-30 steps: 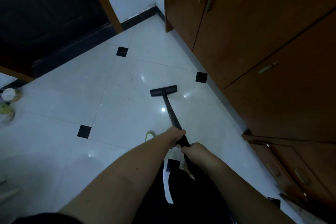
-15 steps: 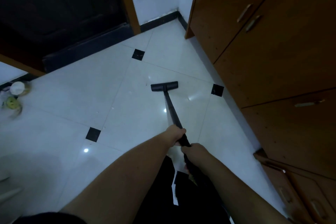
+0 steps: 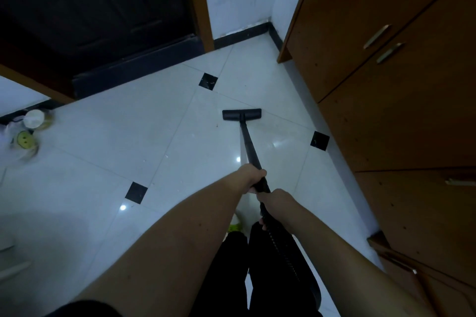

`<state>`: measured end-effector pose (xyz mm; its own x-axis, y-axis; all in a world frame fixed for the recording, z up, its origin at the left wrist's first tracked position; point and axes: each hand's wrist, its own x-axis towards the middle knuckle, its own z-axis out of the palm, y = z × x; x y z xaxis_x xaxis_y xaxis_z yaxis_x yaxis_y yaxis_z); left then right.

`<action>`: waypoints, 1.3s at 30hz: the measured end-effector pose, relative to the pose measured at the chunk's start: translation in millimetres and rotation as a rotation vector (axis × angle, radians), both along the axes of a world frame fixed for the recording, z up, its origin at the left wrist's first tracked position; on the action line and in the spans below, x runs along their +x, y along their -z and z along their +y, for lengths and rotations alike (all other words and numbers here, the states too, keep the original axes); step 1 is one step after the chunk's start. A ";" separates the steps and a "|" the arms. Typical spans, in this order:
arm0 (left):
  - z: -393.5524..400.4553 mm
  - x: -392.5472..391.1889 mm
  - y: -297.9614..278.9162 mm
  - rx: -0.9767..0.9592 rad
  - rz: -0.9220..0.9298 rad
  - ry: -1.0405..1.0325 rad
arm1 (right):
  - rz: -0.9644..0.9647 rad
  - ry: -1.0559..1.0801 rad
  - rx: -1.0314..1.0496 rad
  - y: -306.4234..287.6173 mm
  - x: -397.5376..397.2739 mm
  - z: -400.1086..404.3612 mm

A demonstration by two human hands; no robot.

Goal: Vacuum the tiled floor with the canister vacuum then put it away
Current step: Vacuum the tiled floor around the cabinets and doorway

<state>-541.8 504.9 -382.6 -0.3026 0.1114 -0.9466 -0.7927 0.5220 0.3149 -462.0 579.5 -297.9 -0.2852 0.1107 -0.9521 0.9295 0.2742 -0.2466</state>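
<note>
The hose (image 3: 277, 234) runs down from the right hand (image 3: 277, 202) against dark trousers and is lost there; the canister itself is out of frame. Left of the wand (image 3: 251, 148), by the picture's edge, a blurred cup (image 3: 34, 117) and a yellow-green round thing (image 3: 24, 138) lie in clear plastic, too smeared to identify. The cabinet (image 3: 401, 100) is cut off at top and right.

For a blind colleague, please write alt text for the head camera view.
Both hands, left hand ahead of right hand, grip a black vacuum wand whose floor nozzle rests on white tiled floor, beside brown wooden cabinets.
</note>
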 end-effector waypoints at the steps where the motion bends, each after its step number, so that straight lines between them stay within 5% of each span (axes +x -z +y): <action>1: 1.2 -4.7 0.9 -0.002 -0.001 -0.001 | -0.002 -0.002 0.003 -0.1 -5.2 1.1; 27: 68.6 -136.7 72.0 -0.073 0.101 -0.032 | 0.157 -0.057 -0.024 74.1 -121.8 69.8; 39: 87.8 -59.5 48.5 -0.012 0.064 -0.115 | 0.071 -0.097 0.011 41.5 -60.2 91.7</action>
<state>-601.3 592.8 -431.1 -0.3728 0.0608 -0.9259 -0.8261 0.4327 0.3611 -522.2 671.2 -339.4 -0.3622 0.0898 -0.9278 0.8787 0.3651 -0.3076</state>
